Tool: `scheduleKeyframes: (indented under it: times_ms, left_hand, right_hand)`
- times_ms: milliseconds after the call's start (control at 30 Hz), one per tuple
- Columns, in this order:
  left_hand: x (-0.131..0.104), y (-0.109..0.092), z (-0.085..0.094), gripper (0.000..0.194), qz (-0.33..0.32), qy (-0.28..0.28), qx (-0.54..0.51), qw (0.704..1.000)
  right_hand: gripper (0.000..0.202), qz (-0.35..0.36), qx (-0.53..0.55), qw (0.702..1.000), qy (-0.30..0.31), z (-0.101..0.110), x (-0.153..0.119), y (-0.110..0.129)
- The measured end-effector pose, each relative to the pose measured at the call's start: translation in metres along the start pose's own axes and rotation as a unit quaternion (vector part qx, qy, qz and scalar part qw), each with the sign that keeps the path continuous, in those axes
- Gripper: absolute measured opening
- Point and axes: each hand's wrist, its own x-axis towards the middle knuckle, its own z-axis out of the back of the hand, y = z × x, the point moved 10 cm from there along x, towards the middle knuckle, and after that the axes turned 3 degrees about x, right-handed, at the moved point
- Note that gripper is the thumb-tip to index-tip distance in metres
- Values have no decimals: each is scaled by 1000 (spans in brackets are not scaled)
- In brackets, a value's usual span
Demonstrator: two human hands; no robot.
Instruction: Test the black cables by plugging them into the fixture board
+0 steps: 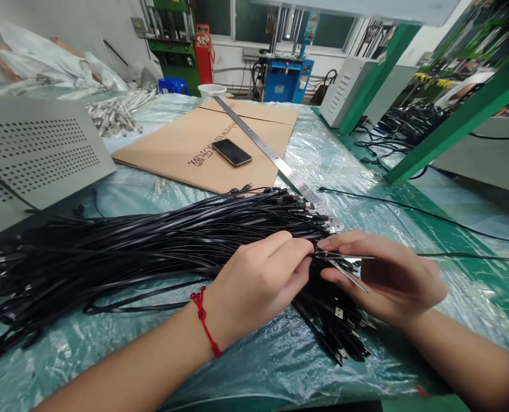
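Note:
My left hand [271, 269], with a red cord bracelet on its wrist, is closed in a pinch on a black cable at its fingertips. My right hand [391, 274] is closed around a slim metal tool [349, 276] with two thin arms spread in a V, perhaps tweezers or snips. The tool's narrow end meets the cable at my left fingertips; the exact contact is hidden. Beneath and beside my hands lies a big bundle of black cables [151, 240]. Several silver USB plugs [339, 312] show at its right end, some below my right hand.
Behind the bundle, a steel ruler [258, 140] and a phone [232, 152] lie on flat cardboard [168, 143]. A perforated metal box [39, 154] stands left. A green post [456, 117] rises at right. One loose cable [409, 206] crosses the plastic-covered table.

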Motion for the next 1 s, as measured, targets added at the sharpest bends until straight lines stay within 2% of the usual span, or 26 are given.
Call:
scheduleKeyframes:
  times_ms: [300, 767, 900, 1000]
  left_hand:
    - [-2, 0, -4, 12, 6, 10, 0, 1000]
    - [-1, 0, -6, 11, 14, 15, -8, 1000]
    - [-2, -1, -7, 11, 8, 19, -4, 1000]
    - [-1, 0, -5, 11, 12, 13, -2, 1000]
  right_hand:
    - [25, -11, 4, 1000, 24, -4, 1, 0]
    - [24, 39, -37, 997, 47, -7, 5, 12]
    - [22, 27, -28, 998, 53, -8, 6, 11]
    - [22, 2, -7, 1000, 27, -3, 1, 2]
